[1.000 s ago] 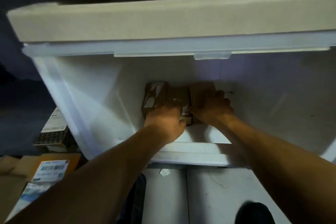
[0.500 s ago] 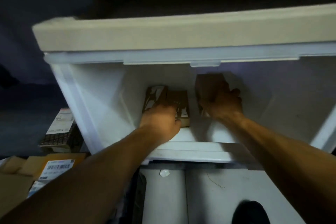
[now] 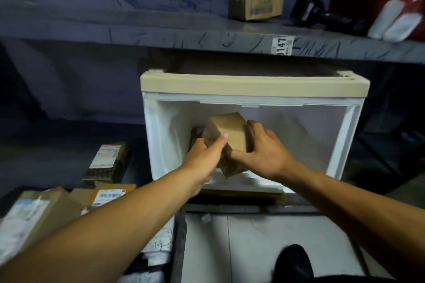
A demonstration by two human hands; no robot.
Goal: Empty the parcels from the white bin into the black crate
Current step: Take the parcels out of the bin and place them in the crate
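Gripping a brown cardboard parcel [image 3: 226,135] from both sides, left hand [image 3: 205,158] and right hand [image 3: 264,153] clamping it tilted at the white bin [image 3: 338,145] mouth, possibly freeing it from another parcel behind, black crate unseen.

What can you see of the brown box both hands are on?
The brown box is a plain cardboard carton, closed, with no label visible on the faces shown. It is tilted, one corner pointing down, held in the opening of the white bin. The left hand grips its left side, thumb on the front face; the right hand grips its right side.
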